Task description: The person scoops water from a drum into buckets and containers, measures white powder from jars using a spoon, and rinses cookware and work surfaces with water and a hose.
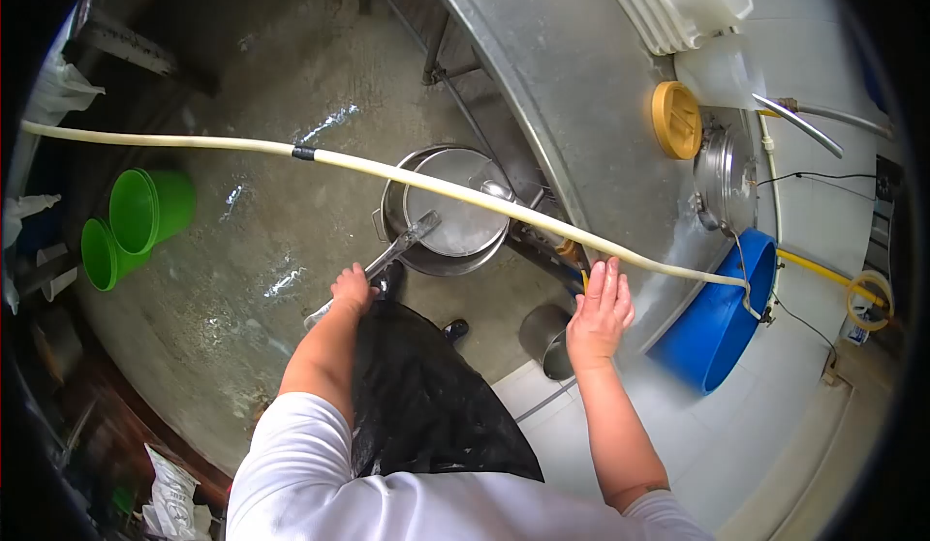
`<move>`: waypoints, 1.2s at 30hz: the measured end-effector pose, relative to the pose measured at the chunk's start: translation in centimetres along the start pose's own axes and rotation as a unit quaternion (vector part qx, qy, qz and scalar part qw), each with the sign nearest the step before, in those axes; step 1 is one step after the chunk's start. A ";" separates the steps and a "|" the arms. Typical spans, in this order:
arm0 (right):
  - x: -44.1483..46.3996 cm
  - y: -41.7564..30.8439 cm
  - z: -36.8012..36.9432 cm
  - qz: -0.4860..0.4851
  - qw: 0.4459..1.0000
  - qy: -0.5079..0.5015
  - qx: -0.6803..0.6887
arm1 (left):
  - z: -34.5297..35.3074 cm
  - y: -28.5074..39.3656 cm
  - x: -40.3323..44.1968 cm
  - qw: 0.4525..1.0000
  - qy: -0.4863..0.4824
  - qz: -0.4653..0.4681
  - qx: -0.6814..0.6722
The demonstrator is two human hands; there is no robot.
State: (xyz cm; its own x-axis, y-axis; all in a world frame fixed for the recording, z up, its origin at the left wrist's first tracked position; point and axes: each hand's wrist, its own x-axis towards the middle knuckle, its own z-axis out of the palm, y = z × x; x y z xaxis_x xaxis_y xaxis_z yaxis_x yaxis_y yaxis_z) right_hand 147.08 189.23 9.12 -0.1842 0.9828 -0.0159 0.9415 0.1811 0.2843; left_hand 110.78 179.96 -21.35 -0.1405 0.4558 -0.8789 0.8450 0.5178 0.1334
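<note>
My left hand (355,290) is closed around a long metal tool with a flat end (418,228), which reaches over a large metal pot (395,214) on the floor. Inside the pot's rim is a pale grey round surface (450,221); I cannot tell whether it is liquid or a lid. A shiny rounded metal piece (497,190) shows there too. My right hand (601,318) is raised, fingers stretched out, just below a cream hose (542,219) by the metal table's edge; whether it touches anything is unclear. The hose crosses above the pot.
Two green buckets (160,214) stand at left. On the right are a metal table (572,66), a yellow lid (676,120), a metal vessel (728,178) and a blue tub (702,333). A dark grey bucket (542,338) stands below my right hand. The concrete floor (232,279) has wet patches.
</note>
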 end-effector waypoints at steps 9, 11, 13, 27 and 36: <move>-6.1 3.8 -10.2 0.045 0.952 -0.011 0.304 | -4.8 5.3 -10.5 0.964 0.115 0.220 -0.093; -5.5 10.6 -13.7 0.078 0.962 0.146 0.216 | -8.1 8.0 -16.1 0.939 0.102 0.265 -0.193; -2.7 18.4 -15.9 0.209 0.928 0.269 0.153 | -11.1 10.3 -20.6 0.948 0.093 0.262 -0.153; 9.5 32.8 -6.2 0.359 0.585 -0.260 0.679 | -7.4 19.4 -24.7 0.949 0.253 0.124 -0.141; 9.0 31.5 -2.4 0.332 0.696 -0.094 0.629 | -4.5 33.9 -25.9 0.738 -0.009 0.041 -0.674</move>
State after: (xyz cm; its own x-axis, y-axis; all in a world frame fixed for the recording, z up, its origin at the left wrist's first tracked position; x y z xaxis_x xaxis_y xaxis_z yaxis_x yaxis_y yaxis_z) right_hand 174.39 203.64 20.21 0.3379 0.8316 -0.4408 0.3250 -0.5426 -0.7745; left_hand 140.69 188.99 7.97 -0.1004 0.5221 -0.8469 -0.4315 0.7442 0.5099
